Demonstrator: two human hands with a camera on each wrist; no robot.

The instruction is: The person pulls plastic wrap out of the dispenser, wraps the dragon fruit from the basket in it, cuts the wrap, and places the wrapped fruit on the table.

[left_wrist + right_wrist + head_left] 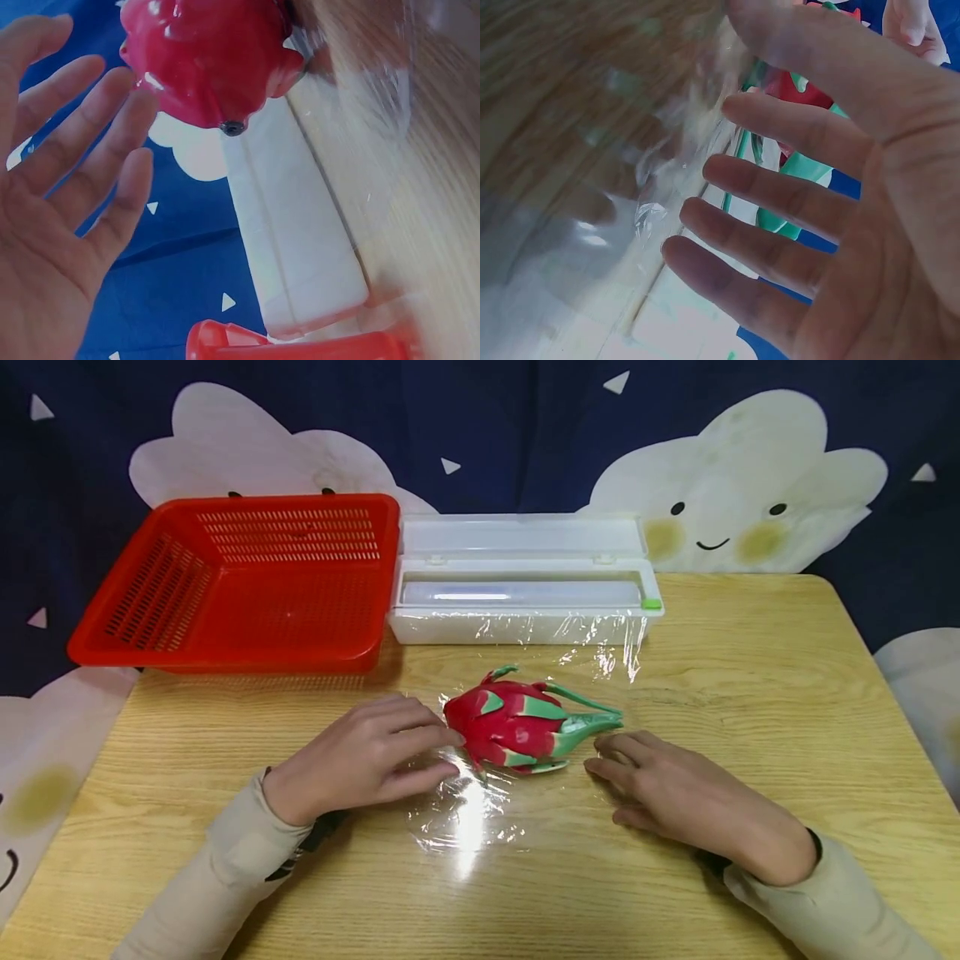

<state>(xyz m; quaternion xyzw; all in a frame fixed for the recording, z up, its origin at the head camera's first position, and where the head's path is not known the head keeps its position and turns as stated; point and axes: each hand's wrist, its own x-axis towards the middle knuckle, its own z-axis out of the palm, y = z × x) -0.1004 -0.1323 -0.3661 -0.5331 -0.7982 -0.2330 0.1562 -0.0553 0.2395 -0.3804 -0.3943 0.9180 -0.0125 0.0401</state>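
Lying at mid-table: a red dragon fruit point(517, 722) with green-tipped scales, on clear film point(468, 827) — its red end toward the left hand point(367, 756), its long green tips toward the right hand point(671, 785).
Left hand: fingers released, close by the red end; I cannot tell whether they touch it.
Right hand: fingers released and spread, just beside the green tips.
Film: glinting and wrinkled over the table point(750, 668) and the box front.
White box point(450, 631): behind the fruit, lid point(525, 537) raised — a roll point(517, 592) inside, a green piece point(651, 604) at the right end.
Red basket point(232, 662): left of the box, slotted walls.
Backdrop point(517, 435): dark blue, pale clouds.
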